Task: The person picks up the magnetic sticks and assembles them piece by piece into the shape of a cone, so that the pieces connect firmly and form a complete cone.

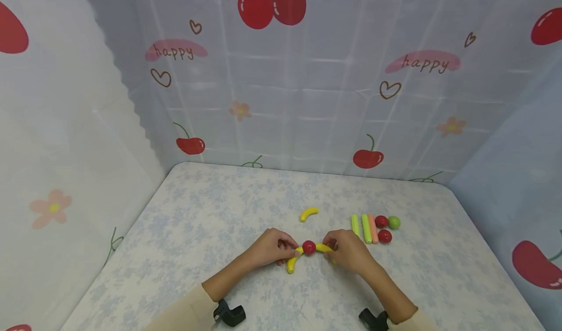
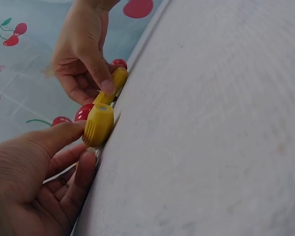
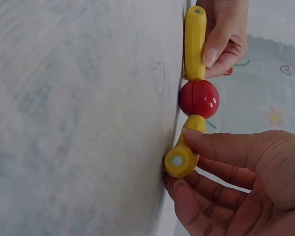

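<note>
A shiny red ball point(image 1: 309, 247) sits between two curved yellow magnetic sticks, one at each side, just in front of me on the table. My left hand point(image 1: 270, 248) pinches the left yellow stick point(image 1: 291, 265) between thumb and fingers. On the other side, my right hand point(image 1: 349, 250) grips the right yellow stick point(image 1: 323, 247), whose far part is hidden behind the fingers. Round silvery magnets show at the stick ends in both wrist views. In the right wrist view, the ball point(image 3: 200, 99) meets the tips of both sticks point(image 3: 194, 46).
Another curved yellow stick point(image 1: 309, 214) lies beyond the hands. Farther right are two light green sticks point(image 1: 366, 228), an orange stick point(image 1: 373, 229), two red balls point(image 1: 385, 236) and a green ball point(image 1: 394, 222). Printed curtains point(image 1: 307, 101) stand round the patterned table point(image 1: 210, 214).
</note>
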Action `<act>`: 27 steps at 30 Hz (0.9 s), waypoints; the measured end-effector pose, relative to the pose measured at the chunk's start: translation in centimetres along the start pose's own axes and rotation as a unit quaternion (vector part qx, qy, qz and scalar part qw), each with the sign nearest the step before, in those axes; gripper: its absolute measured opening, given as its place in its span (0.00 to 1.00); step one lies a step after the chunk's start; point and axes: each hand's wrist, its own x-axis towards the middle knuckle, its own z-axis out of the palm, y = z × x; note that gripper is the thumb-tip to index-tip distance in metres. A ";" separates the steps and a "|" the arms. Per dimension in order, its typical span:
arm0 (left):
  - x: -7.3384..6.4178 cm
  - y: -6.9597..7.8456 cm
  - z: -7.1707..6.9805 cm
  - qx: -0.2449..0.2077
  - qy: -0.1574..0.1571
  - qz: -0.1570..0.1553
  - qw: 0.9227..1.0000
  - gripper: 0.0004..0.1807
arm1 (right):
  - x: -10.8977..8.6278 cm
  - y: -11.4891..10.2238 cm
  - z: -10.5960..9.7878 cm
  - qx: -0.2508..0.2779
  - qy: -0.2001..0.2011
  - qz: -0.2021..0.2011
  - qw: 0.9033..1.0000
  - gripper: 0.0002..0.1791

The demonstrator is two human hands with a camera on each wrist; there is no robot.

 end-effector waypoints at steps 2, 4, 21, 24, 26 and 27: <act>0.0 0.1 -0.1 0.004 -0.002 0.003 1.000 0.05 | 0.2 0.0 0.1 0.006 0.001 -0.003 1.000 0.10; 0.0 0.2 -0.1 0.015 -0.004 0.008 1.000 0.04 | 0.4 -0.1 0.1 0.007 0.005 -0.013 1.000 0.10; -0.5 1.2 -0.7 0.069 -0.021 -0.013 0.997 0.14 | 1.6 -0.6 0.5 0.005 0.010 -0.050 0.999 0.08; -0.4 1.1 -1.1 0.065 -0.009 -0.021 0.998 0.15 | 1.7 -0.6 0.6 0.006 0.010 -0.060 0.998 0.08; -0.4 0.9 -1.2 0.058 -0.001 -0.024 0.998 0.12 | 1.9 -0.6 0.8 0.009 0.009 -0.066 0.998 0.08; -0.3 0.9 -1.2 0.051 0.000 -0.025 0.998 0.11 | 2.0 -0.6 0.8 0.009 0.007 -0.065 0.998 0.08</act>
